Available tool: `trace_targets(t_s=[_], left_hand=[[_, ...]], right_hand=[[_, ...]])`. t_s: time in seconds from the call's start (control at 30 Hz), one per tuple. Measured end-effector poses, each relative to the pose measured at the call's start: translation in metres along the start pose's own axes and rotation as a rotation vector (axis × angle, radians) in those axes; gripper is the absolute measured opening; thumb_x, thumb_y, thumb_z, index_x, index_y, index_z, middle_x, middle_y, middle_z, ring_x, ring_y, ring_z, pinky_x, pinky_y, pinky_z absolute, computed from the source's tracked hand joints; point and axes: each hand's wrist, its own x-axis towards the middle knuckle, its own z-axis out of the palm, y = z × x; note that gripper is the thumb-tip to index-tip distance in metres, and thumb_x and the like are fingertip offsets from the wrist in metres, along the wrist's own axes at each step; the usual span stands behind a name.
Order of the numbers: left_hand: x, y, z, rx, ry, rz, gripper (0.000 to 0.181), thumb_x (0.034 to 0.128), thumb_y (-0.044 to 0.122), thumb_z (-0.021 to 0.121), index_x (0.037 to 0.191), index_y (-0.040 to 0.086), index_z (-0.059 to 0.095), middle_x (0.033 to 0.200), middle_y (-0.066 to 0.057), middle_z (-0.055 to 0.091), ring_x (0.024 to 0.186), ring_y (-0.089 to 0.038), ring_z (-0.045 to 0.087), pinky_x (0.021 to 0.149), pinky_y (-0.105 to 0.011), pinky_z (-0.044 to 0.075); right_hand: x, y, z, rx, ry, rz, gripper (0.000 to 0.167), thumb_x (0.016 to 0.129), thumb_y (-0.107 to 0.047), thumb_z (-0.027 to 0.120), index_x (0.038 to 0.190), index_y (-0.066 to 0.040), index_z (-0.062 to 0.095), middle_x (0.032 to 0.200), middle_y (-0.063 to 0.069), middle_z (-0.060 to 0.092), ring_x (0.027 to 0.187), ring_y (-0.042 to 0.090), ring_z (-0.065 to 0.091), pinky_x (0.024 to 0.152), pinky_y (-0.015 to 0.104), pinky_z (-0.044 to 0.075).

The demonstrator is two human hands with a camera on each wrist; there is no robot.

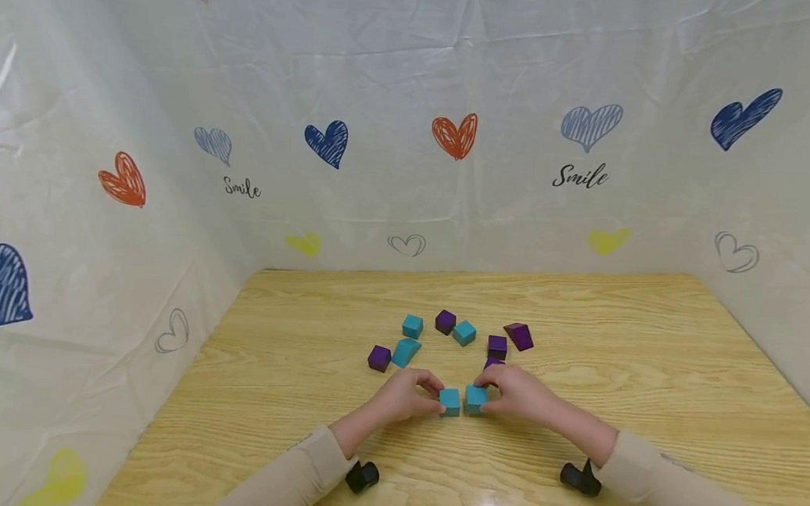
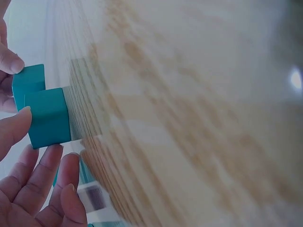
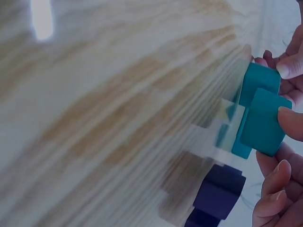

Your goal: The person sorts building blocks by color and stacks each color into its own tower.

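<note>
Two light-blue cubes stand side by side on the wooden table, a narrow gap between them in the head view. My left hand (image 1: pixel 407 395) pinches the left blue cube (image 1: pixel 449 402) between thumb and fingers. The right blue cube (image 1: pixel 475 400) is pinched by my right hand (image 1: pixel 518 394). In the left wrist view the left hand's thumb lies on one face of its cube (image 2: pixel 49 117), fingertips on another side. The right wrist view shows the right thumb on its cube (image 3: pixel 266 122). Just beyond the right hand is a purple cube (image 1: pixel 494 363), partly hidden by that hand.
Farther back lie a purple cube (image 1: pixel 497 346), a purple wedge (image 1: pixel 519 336), a blue cube (image 1: pixel 464 332), another purple cube (image 1: pixel 446 322) and a blue cube (image 1: pixel 412 326). Left of these are a blue wedge (image 1: pixel 407 353) and a purple cube (image 1: pixel 380 358). A heart-printed curtain (image 1: pixel 381 196) borders the table (image 1: pixel 282 401).
</note>
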Motion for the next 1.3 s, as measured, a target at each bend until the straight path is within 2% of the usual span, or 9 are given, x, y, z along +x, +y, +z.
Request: trace_targets(t_s=[0.17, 0.4, 0.5, 0.63, 0.67, 0.77, 1.03, 1.3], left_hand=[[0.0008, 0.0000, 0.0006, 0.006, -0.001, 0.005, 0.022, 0.0749, 0.019, 0.076, 0.094, 0.013, 0.067, 0.087, 0.004, 0.065, 0.089, -0.015, 0.057, 0.079, -0.032, 0.046], [0.0017, 0.0000, 0.0008, 0.004, -0.001, 0.016, 0.022, 0.0753, 0.019, 0.076, 0.095, 0.012, 0.067, 0.087, 0.003, 0.065, 0.091, -0.016, 0.057, 0.082, -0.035, 0.046], [0.0020, 0.0001, 0.0009, 0.006, -0.001, 0.018, 0.022, 0.0754, 0.019, 0.075, 0.095, 0.012, 0.067, 0.087, 0.003, 0.065, 0.091, -0.016, 0.057, 0.082, -0.035, 0.046], [0.0021, 0.0002, 0.0007, 0.004, -0.003, 0.014, 0.022, 0.0753, 0.018, 0.075, 0.095, 0.012, 0.067, 0.087, 0.003, 0.065, 0.090, -0.016, 0.057, 0.081, -0.035, 0.046], [0.0021, 0.0001, 0.0007, 0.005, -0.004, 0.013, 0.022, 0.0753, 0.018, 0.076, 0.095, 0.012, 0.067, 0.087, 0.003, 0.065, 0.090, -0.016, 0.057, 0.081, -0.034, 0.046], [0.0023, -0.0002, 0.0006, 0.002, -0.004, 0.010, 0.022, 0.0753, 0.019, 0.076, 0.095, 0.012, 0.067, 0.087, 0.003, 0.065, 0.090, -0.016, 0.057, 0.081, -0.034, 0.046], [0.0024, 0.0002, 0.0003, 0.005, -0.003, 0.008, 0.022, 0.0754, 0.018, 0.075, 0.095, 0.012, 0.067, 0.087, 0.003, 0.065, 0.090, -0.016, 0.057, 0.080, -0.034, 0.047], [0.0026, -0.0005, 0.0002, 0.008, -0.003, 0.013, 0.022, 0.0755, 0.019, 0.075, 0.095, 0.012, 0.067, 0.087, 0.003, 0.065, 0.089, -0.016, 0.057, 0.081, -0.034, 0.046]], right_hand=[[0.0025, -0.0020, 0.0060, 0.011, -0.013, 0.033, 0.027, 0.074, -0.012, 0.074, 0.098, 0.000, 0.066, 0.096, 0.007, 0.065, 0.088, 0.022, 0.060, 0.076, 0.033, 0.049], [0.0039, -0.0054, 0.0071, -0.030, -0.006, 0.013, 0.028, 0.073, -0.013, 0.076, 0.096, -0.001, 0.067, 0.094, 0.006, 0.065, 0.087, 0.021, 0.060, 0.075, 0.032, 0.050], [0.0046, -0.0050, 0.0080, -0.014, -0.007, 0.014, 0.028, 0.073, -0.013, 0.076, 0.096, -0.001, 0.067, 0.094, 0.006, 0.065, 0.087, 0.021, 0.060, 0.076, 0.032, 0.049], [0.0050, -0.0020, 0.0095, 0.018, 0.004, -0.017, 0.028, 0.073, -0.013, 0.076, 0.095, 0.001, 0.067, 0.092, 0.007, 0.065, 0.086, 0.020, 0.060, 0.074, 0.033, 0.050], [0.0054, 0.0004, 0.0104, 0.019, 0.016, -0.048, 0.028, 0.074, -0.015, 0.076, 0.095, 0.001, 0.067, 0.091, 0.006, 0.065, 0.085, 0.018, 0.059, 0.073, 0.031, 0.049], [0.0054, 0.0008, 0.0099, 0.031, 0.020, -0.056, 0.029, 0.075, -0.017, 0.076, 0.096, 0.001, 0.066, 0.091, 0.007, 0.065, 0.084, 0.017, 0.059, 0.072, 0.029, 0.049], [0.0071, -0.0056, 0.0080, 0.037, -0.027, 0.035, 0.031, 0.072, -0.011, 0.077, 0.099, 0.000, 0.066, 0.096, 0.007, 0.066, 0.087, 0.019, 0.060, 0.073, 0.030, 0.049], [0.0085, -0.0048, 0.0094, 0.027, -0.032, 0.027, 0.030, 0.072, -0.009, 0.077, 0.098, 0.002, 0.067, 0.095, 0.008, 0.066, 0.087, 0.019, 0.060, 0.074, 0.030, 0.050]])
